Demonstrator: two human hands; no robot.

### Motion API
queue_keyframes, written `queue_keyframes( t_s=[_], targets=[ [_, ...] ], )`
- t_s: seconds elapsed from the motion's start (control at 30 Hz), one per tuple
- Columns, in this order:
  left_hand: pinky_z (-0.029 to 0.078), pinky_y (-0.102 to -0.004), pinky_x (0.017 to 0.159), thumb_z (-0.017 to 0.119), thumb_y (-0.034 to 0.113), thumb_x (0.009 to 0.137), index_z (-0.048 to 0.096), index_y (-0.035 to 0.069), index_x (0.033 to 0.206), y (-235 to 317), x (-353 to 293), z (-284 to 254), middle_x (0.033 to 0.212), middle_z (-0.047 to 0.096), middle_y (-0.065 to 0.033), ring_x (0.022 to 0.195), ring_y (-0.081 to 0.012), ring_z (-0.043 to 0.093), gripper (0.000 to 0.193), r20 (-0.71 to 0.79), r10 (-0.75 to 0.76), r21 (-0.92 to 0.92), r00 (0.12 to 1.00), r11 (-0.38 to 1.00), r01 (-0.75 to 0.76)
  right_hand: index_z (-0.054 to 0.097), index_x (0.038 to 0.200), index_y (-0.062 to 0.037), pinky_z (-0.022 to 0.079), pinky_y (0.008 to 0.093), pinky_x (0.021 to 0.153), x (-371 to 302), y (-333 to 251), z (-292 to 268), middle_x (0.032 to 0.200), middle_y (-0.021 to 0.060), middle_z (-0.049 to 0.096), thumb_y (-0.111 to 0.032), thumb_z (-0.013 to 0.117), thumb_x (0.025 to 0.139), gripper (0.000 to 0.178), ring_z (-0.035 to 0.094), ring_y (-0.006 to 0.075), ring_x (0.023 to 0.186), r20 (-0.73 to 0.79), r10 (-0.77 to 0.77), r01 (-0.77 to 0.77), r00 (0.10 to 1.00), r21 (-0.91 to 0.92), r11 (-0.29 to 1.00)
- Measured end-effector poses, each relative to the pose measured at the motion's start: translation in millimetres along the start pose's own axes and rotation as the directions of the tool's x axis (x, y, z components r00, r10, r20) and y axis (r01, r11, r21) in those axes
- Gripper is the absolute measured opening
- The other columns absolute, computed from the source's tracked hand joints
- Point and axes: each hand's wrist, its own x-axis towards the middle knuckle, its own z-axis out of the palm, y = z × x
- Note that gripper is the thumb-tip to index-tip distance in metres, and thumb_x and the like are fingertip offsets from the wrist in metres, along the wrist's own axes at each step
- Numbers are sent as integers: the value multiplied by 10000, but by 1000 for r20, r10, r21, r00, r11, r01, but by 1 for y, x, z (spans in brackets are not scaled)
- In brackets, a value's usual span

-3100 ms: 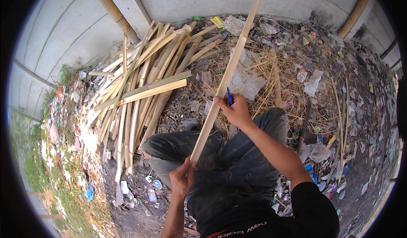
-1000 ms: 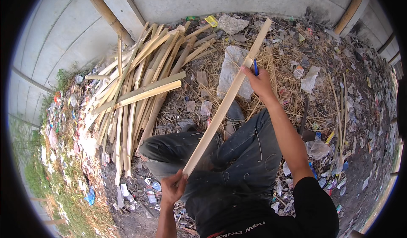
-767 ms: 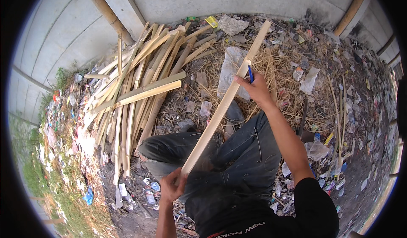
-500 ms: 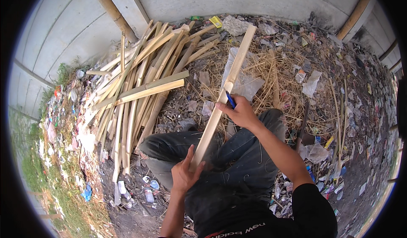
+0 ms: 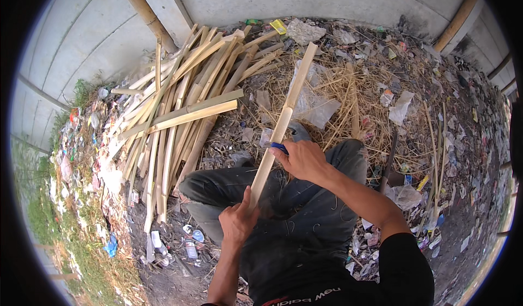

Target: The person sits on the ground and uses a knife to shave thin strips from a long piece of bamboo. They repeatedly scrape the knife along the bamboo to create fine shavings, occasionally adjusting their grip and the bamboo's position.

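Observation:
A long split bamboo strip, pale and with a joint partway along it, slants up and away from my lap. My left hand is closed around its near end, with the thumb along the strip. In my right hand is a slim blue pen-like tool. The tool lies across the strip below the joint, its tip touching or just above the surface. My fingers hide part of it, so I cannot tell its exact kind.
A heap of split bamboo strips lies at the far left. Dry shavings and plastic litter cover the ground ahead. A long dark blade-like piece lies right of my knee. A pale panel wall with bamboo posts stands behind.
My right hand has moved nearer me along the strip, and the blue tool has turned from steep to nearly crosswise. The strip's far end has shifted left and nearer.

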Motion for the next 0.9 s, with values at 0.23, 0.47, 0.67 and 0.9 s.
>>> queue_keyframes(
  t_s=[0.23, 0.47, 0.67, 0.9],
  targets=[
    [539, -421, 569, 848, 207, 791, 702, 91, 1378, -7, -6, -2, 685, 690, -87, 549, -308, 656, 615, 52, 68, 42, 996, 997, -70, 760, 894, -21, 547, 539, 605, 21, 54, 9, 641, 197, 680, -576, 513, 1073, 633, 697, 424, 639, -66, -15, 7, 998, -125, 992],
    [527, -433, 562, 836, 205, 785, 699, 79, 1378, -9, 0, -13, 691, 677, -85, 540, -305, 636, 621, 98, 128, 28, 987, 991, -131, 766, 908, -57, 548, 550, 642, 39, 76, -10, 710, 202, 712, -585, 546, 1050, 589, 712, 443, 698, -139, 57, -82, 989, -182, 980],
    [535, -442, 572, 831, 205, 778, 702, 98, 1380, -12, -1, -12, 683, 675, -84, 553, -313, 645, 625, 110, 106, 48, 988, 993, -112, 786, 936, -88, 542, 523, 625, 39, 81, -2, 715, 170, 714, -586, 596, 1021, 539, 713, 410, 699, -217, 15, -59, 976, -199, 978],
    [541, -446, 582, 825, 188, 763, 719, 91, 1357, -15, -11, -12, 681, 674, -89, 572, -316, 660, 612, 121, 88, 34, 989, 995, -93, 801, 957, -112, 547, 470, 605, 42, 95, -6, 675, 121, 697, -533, 700, 960, 433, 713, 361, 666, -311, -59, 15, 949, -141, 990]
  ],
)
